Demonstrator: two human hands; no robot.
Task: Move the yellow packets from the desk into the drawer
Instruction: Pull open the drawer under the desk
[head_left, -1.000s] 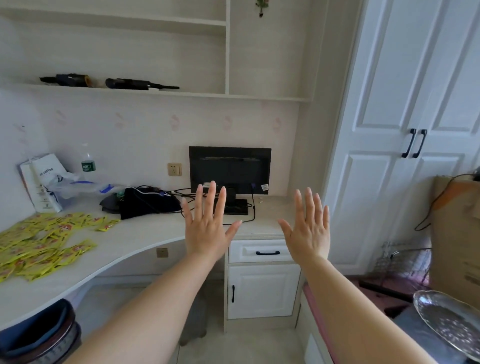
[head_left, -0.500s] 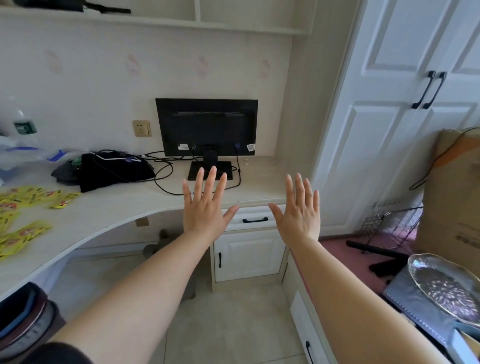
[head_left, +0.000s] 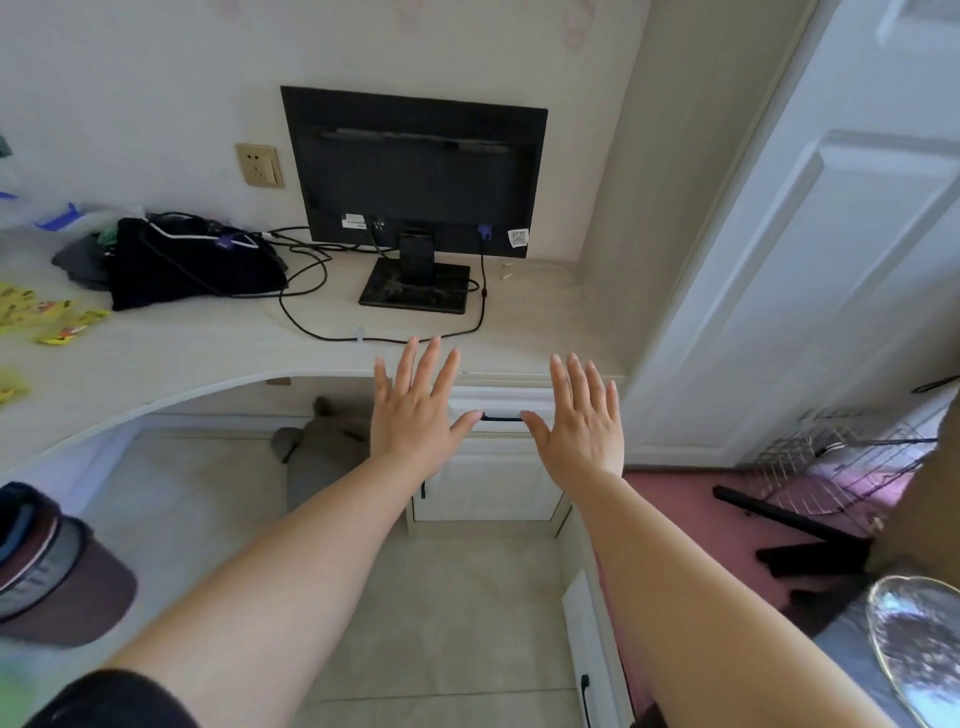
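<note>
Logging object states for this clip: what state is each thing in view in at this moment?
drawer: shut.
cabinet door: shut.
yellow packets: lying on the desk.
left hand: open, empty.
right hand: open, empty.

Both hands are raised flat with fingers spread at the centre of the frame, the left hand (head_left: 415, 410) and the right hand (head_left: 584, 423) on either side of the closed drawer (head_left: 501, 405) and its dark handle (head_left: 501, 417). Yellow packets (head_left: 49, 319) lie at the left edge on the desk (head_left: 208, 353), beside a black bag (head_left: 192, 260), with a monitor (head_left: 415, 171) above centre
</note>
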